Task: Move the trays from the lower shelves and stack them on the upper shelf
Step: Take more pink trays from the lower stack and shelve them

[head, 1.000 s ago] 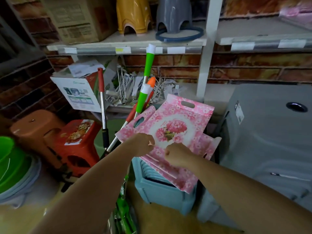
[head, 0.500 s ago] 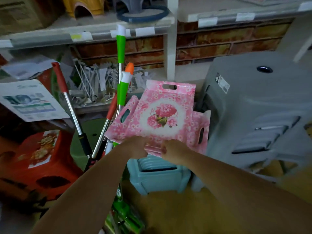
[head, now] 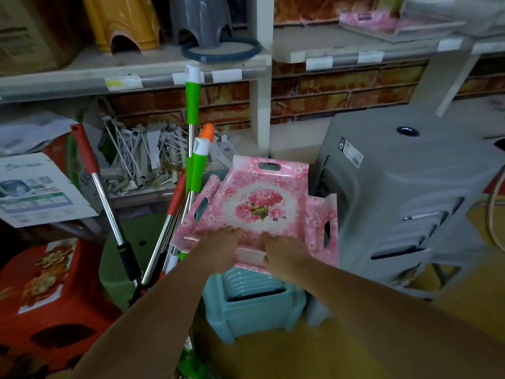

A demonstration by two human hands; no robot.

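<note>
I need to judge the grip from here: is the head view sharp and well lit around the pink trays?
Head view: the pink floral plastic trays and both hands, left and right, are fairly sharp; the upper white shelf smears with blur at top right; the floor corners are dim; wide-angle bending curves the shelf edges.

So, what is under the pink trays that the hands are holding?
Under the pink trays stands a light blue plastic stool, seemingly several nested. The left hand and right hand grip the near edge. The stool's top is covered.
</note>
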